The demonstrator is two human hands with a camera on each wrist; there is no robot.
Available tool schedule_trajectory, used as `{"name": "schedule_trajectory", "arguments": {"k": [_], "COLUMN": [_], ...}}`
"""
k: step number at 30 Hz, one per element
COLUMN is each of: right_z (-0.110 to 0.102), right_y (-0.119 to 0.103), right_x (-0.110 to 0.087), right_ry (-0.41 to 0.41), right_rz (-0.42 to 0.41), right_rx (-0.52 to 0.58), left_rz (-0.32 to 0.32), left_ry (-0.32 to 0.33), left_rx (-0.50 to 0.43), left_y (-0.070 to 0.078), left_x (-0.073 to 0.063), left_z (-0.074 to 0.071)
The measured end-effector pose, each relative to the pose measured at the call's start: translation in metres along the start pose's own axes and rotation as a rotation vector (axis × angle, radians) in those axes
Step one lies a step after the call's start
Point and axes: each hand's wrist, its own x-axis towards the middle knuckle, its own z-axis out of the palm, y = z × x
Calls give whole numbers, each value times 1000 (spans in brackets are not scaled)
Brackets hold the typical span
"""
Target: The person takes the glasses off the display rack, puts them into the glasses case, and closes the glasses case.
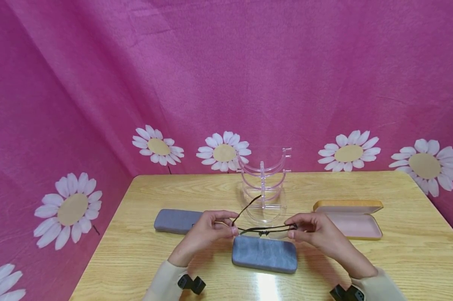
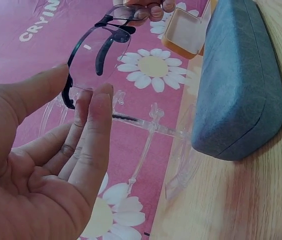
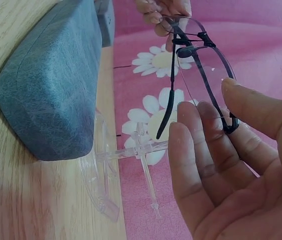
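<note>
A pair of dark half-rim eyeglasses (image 1: 264,233) is held up by both hands just beyond a blue-grey glasses case (image 1: 264,254). My left hand (image 1: 208,234) pinches the left end of the frame near its hinge; in the left wrist view its thumb and fingertips are at the lens (image 2: 93,55) edge. The right end is pinched between thumb and fingers of my right hand (image 1: 320,231). One temple arm (image 3: 171,95) sticks out away from the frame, toward the stand. The other temple lies folded across behind the lenses. The blue-grey case is closed.
Behind the glasses stands a clear tiered display stand (image 1: 263,184), with no glasses on its arms. A grey case (image 1: 175,220) lies closed at the left, partly behind the left hand. At the right an orange case (image 1: 356,223) stands open. A pink flowered cloth (image 1: 226,83) hangs behind the table.
</note>
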Motion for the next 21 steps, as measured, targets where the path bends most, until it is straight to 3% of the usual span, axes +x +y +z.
{"name": "schedule_trajectory", "arguments": {"k": [12, 16, 21], "right_z": [1, 3, 3], "right_y": [-1, -2, -3], "right_x": [2, 2, 1], "right_ry": [24, 69, 120], "right_rz": [5, 27, 68], "right_rx": [28, 64, 6], "left_rz": [19, 40, 59], "left_ry": [-2, -16, -29], "left_rx": [77, 93, 105], "left_y": [0, -1, -1], "left_x": [-1, -2, -3], "left_z": [0, 1, 2]}}
